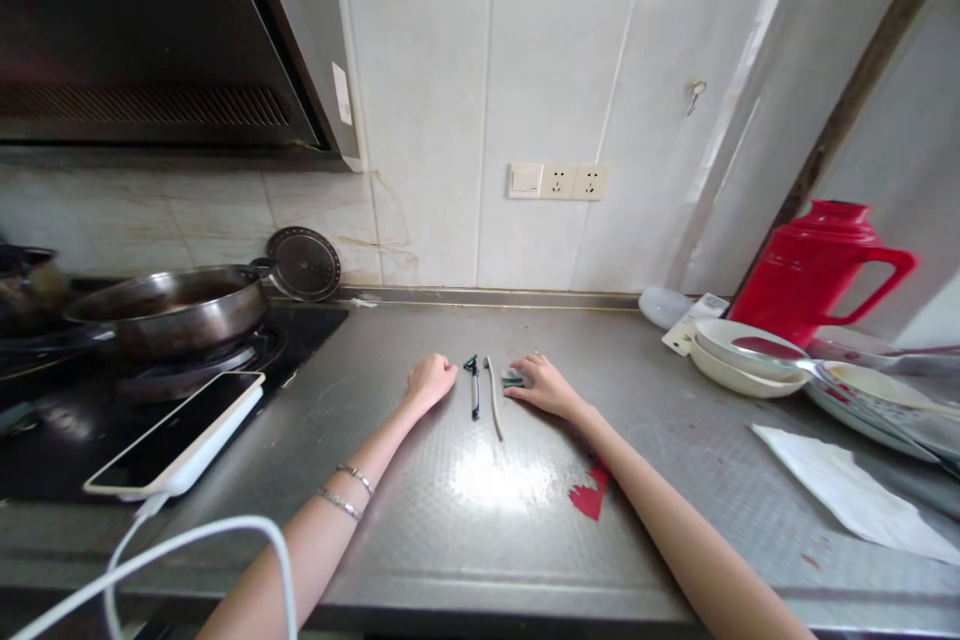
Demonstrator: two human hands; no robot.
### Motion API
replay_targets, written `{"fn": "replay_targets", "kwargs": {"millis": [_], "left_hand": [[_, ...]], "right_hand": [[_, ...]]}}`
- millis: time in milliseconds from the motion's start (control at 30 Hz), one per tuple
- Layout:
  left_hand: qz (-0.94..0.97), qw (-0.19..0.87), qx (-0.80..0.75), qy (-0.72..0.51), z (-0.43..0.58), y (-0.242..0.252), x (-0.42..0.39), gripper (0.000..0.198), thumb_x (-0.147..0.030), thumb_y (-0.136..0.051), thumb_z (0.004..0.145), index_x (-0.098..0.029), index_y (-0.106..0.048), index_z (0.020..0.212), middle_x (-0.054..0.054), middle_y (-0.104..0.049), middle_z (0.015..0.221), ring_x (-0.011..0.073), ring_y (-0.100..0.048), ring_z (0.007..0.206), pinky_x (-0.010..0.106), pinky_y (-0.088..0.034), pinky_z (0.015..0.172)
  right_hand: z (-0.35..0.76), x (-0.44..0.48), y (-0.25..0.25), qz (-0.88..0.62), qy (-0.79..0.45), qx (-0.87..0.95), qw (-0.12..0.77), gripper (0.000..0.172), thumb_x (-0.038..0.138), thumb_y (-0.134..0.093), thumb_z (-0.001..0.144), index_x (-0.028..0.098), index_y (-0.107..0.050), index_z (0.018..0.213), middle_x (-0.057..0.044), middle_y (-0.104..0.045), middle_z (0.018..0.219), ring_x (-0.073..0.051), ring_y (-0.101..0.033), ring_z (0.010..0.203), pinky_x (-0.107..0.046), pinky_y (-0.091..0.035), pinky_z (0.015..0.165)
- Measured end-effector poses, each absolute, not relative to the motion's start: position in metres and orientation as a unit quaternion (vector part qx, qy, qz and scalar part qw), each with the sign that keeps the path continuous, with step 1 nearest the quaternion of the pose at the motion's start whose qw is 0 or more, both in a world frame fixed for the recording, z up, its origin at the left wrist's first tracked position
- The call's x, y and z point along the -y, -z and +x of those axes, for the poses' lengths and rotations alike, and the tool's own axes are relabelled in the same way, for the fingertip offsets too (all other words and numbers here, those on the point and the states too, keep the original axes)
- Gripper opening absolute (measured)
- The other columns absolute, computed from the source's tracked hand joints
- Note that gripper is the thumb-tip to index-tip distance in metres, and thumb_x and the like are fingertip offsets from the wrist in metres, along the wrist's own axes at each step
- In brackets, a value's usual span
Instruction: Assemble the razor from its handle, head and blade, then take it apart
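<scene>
On the steel counter [420, 520], my left hand [433, 380] rests as a loose fist, with nothing visible in it. Just right of it lies a thin razor-like tool [475, 392] with a dark green head and a black-and-silver handle. Beside that is a slim, slightly bent off-white stick [494, 400]; its kind is unclear. My right hand [544, 385] lies low on the counter, thumb and fingers curled around a small dark green and pale piece [513, 381]. The fingers partly cover this piece.
At left, a steel pan [176, 305] sits on the black stove beside a cabled phone [180, 430]. A red scrap [589, 497] lies near my right forearm. At right are a red thermos [814, 270], stacked bowls [742, 375] and a white paper sheet [847, 490].
</scene>
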State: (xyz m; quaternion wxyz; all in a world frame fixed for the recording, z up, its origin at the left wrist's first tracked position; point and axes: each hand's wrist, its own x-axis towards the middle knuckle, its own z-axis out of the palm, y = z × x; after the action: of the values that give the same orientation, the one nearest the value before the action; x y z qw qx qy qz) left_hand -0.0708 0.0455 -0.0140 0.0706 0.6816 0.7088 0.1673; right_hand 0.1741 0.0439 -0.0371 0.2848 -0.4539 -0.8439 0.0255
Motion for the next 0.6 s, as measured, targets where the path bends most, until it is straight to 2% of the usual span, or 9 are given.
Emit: {"fn": "replay_targets", "kwargs": {"millis": [200, 367, 500, 600], "left_hand": [[0.655, 0.071, -0.729, -0.185, -0.085, 0.015, -0.055, 0.029, -0.034, -0.042, 0.080, -0.018, -0.065, 0.072, 0.008, -0.068, 0.081, 0.0196, -0.062, 0.077, 0.025, -0.036, 0.059], [0.666, 0.036, -0.719, -0.193, -0.090, 0.015, -0.056, 0.029, -0.032, -0.038, 0.083, -0.019, -0.064, 0.081, 0.009, -0.067, 0.088, 0.0205, -0.060, 0.083, 0.027, -0.040, 0.066], [0.703, -0.043, -0.684, -0.189, -0.095, 0.018, -0.057, 0.034, -0.035, -0.035, 0.085, -0.017, -0.061, 0.098, 0.012, -0.062, 0.106, 0.0233, -0.053, 0.103, 0.031, -0.038, 0.084], [0.708, -0.052, -0.687, -0.151, -0.099, 0.025, -0.059, 0.046, -0.042, -0.033, 0.086, -0.016, -0.051, 0.119, 0.016, -0.046, 0.130, 0.0300, -0.040, 0.120, 0.041, -0.030, 0.096]], "right_hand": [[0.173, -0.039, 0.033, -0.469, -0.027, 0.841, 0.269, 0.049, 0.057, -0.058, 0.071, 0.021, -0.060, 0.105, -0.008, -0.059, 0.099, -0.023, -0.051, 0.097, -0.036, -0.038, 0.088], [0.173, -0.038, 0.032, -0.465, -0.020, 0.843, 0.270, 0.050, 0.057, -0.055, 0.073, 0.020, -0.059, 0.107, -0.009, -0.060, 0.102, -0.023, -0.051, 0.100, -0.034, -0.038, 0.089], [0.186, -0.042, 0.034, -0.508, 0.001, 0.823, 0.256, 0.040, 0.045, -0.040, 0.087, 0.020, -0.056, 0.114, -0.010, -0.058, 0.115, -0.022, -0.049, 0.108, -0.034, -0.037, 0.091], [0.201, -0.047, 0.038, -0.563, 0.018, 0.795, 0.225, 0.039, 0.036, -0.032, 0.090, 0.022, -0.052, 0.120, -0.009, -0.052, 0.127, -0.022, -0.042, 0.119, -0.038, -0.034, 0.095]]}}
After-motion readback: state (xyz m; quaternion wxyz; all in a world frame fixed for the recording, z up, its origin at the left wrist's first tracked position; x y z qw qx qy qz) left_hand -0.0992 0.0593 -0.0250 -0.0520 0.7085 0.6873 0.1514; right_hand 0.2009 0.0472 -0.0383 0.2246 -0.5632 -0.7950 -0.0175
